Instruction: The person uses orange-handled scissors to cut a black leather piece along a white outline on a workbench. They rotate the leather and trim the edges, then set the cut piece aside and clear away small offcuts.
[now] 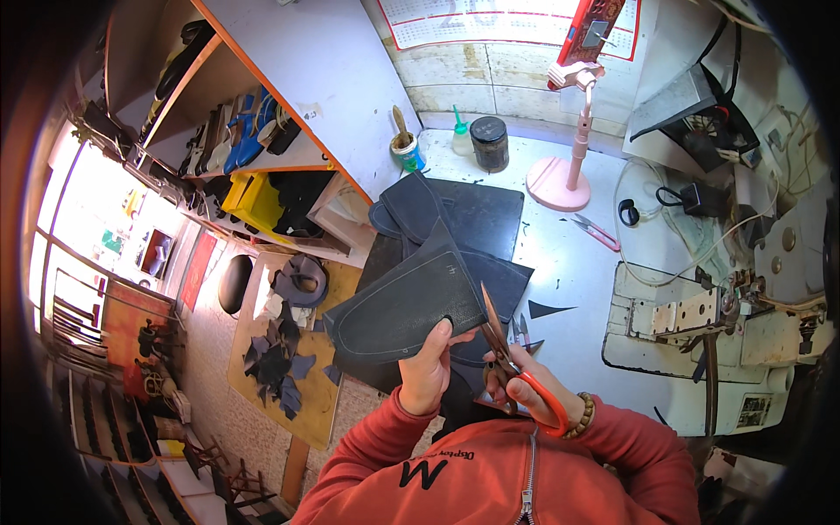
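The left hand is pinching a dark leathery piece, pale-outlined and pointed at one corner, above the left edge of the worktop; the right hand is gripping orange-handled scissors

Matt, leathery-looking dark piece, scissors with metal blades, smooth orange plastic-looking handle

We look down from the person's head (a single wide fisheye view), close above the left hand and right hand, facing the table and wall.
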A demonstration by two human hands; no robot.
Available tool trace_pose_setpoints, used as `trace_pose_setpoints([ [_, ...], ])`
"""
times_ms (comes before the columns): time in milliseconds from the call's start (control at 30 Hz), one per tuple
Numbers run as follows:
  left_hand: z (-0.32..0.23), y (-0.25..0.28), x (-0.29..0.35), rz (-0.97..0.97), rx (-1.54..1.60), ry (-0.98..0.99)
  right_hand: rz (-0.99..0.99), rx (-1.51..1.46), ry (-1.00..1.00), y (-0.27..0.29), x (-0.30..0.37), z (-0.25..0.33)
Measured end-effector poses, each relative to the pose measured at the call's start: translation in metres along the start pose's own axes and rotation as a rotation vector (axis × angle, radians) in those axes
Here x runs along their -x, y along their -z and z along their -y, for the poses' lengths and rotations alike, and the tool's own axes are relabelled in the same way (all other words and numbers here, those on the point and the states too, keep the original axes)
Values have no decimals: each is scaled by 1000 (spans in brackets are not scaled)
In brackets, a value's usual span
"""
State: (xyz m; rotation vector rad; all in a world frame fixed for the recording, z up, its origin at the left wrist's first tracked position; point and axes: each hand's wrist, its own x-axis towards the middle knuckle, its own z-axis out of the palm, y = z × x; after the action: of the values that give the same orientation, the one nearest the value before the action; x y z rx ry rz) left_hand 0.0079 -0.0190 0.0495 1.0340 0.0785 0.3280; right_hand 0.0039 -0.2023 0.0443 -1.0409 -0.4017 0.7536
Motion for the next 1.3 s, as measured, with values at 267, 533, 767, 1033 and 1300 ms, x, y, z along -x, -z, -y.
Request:
trace_pose_setpoints([
  [267, 4, 0, -3, 32, -24, -2, -23, 33, -17, 3, 1, 1],
  [533, 5, -1, -3, 34, -7, 29, -29, 40, -91, 6, 3, -1],
  [767, 5, 0, -4, 55, 46, 79, -4, -97, -90, 1, 4, 4],
  [1033, 7, 3, -4, 43, 52, 96, -37, -152, -144, 0, 4, 5],
  [1300, 10, 5, -5, 67, 44, 95, -63, -141, -70, -4, 3, 3],
])
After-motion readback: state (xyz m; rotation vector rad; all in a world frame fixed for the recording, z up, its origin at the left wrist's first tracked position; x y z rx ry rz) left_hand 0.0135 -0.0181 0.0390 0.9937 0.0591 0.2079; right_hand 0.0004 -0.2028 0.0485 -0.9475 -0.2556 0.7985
